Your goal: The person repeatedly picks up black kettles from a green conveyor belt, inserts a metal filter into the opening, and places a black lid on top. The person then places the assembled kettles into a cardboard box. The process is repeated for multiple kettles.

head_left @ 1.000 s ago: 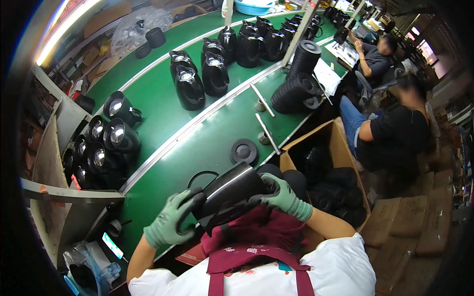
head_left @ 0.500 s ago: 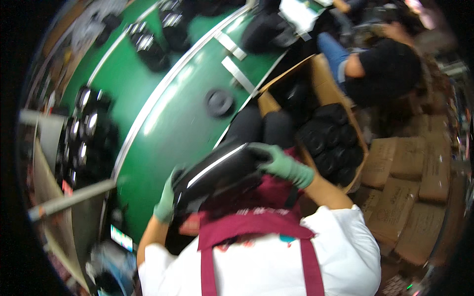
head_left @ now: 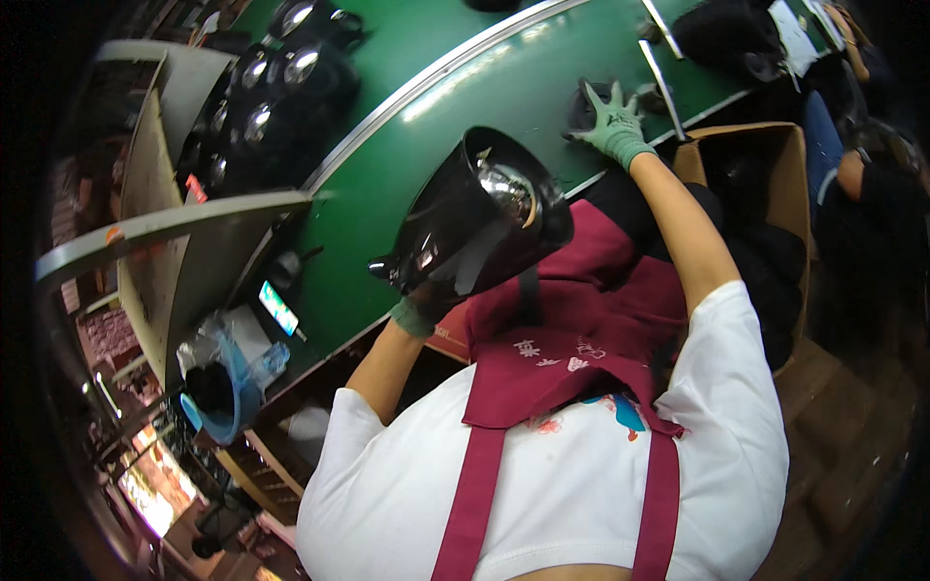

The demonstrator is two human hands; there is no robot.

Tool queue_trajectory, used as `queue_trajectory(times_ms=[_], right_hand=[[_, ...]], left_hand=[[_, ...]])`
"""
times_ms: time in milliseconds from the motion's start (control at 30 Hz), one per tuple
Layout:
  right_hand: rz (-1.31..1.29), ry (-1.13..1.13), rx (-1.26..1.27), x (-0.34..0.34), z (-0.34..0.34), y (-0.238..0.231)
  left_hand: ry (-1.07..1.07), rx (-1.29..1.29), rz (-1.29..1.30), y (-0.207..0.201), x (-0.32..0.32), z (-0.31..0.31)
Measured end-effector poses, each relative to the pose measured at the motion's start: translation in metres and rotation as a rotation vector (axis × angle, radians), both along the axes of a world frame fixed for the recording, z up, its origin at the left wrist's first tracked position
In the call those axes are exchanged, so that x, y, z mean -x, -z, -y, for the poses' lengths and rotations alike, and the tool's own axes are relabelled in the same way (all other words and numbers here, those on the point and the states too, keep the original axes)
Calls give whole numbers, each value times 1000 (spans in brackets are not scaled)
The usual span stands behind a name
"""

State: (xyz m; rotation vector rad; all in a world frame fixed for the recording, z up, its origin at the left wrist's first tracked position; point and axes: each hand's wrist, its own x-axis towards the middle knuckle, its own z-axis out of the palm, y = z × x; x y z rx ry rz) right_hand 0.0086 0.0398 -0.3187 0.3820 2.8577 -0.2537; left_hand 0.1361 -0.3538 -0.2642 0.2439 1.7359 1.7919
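Observation:
My left hand (head_left: 417, 315), in a green glove, grips a glossy black hollow shell (head_left: 455, 228) from below at its lower left. Most of its fingers are hidden behind the shell. The shell is tilted, its wide rounded end toward the right, and a small knob sticks out at its lower left. Farther right, my gloved right hand (head_left: 615, 126) reaches over the green table with its fingers spread. Its thumb and forefinger lie at a small round black part (head_left: 584, 107) on the table.
Several shiny black shells (head_left: 281, 92) stand at the far left, beyond a metal rail (head_left: 426, 68). A cardboard box (head_left: 790, 179) with black parts is at my right, near another person (head_left: 862, 184). A lit phone (head_left: 278, 308) and a blue container (head_left: 237, 382) sit at the left.
My right hand has left the shell and reached out to the round part on the table. The shell has turned in my left hand. The whole view has swung.

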Motion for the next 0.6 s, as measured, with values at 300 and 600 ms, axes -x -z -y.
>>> queue_trajectory(times_ms=[300, 600], right_hand=[[-353, 128, 1826, -102, 27, -116], [-588, 92, 1554, -201, 54, -178]], left_hand=[[-44, -462, 563, -22, 16, 6], [285, -187, -151, -20, 34, -24]])
